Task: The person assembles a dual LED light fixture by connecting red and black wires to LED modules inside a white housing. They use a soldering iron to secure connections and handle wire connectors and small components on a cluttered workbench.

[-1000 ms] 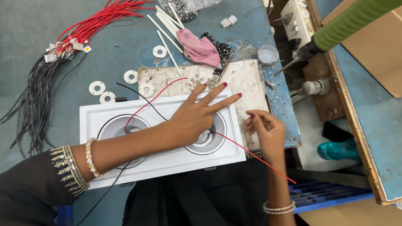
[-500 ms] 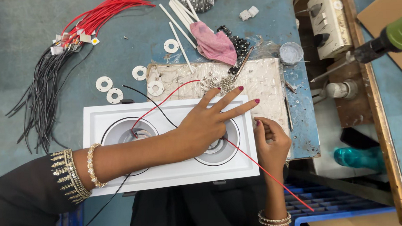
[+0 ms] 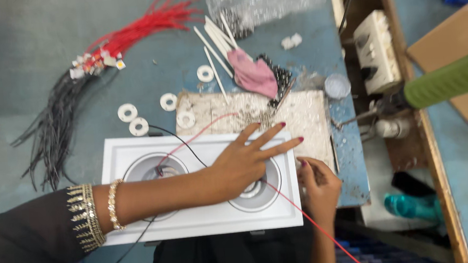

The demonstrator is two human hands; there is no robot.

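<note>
Two-hole white rectangular metal lamp frame [image 3: 205, 227] flat on blue worktable [image 3: 31, 63]; left hand [image 3: 247, 161] spread, pressing its right recess; right hand [image 3: 319, 183] beside frame's right edge, pinching thin red wire [image 3: 317, 227]; clear plastic bag [image 3: 266, 3] holding small dark parts.

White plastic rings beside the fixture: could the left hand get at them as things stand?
Probably yes: the white plastic rings lie uncovered just beyond the white twin-hole fixture, and the left hand rests flat, holding nothing.

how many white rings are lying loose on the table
5: two side by side above the white fixture's left corner, one further right, one on the board, one by the white sticks. Others may be hidden.
</note>
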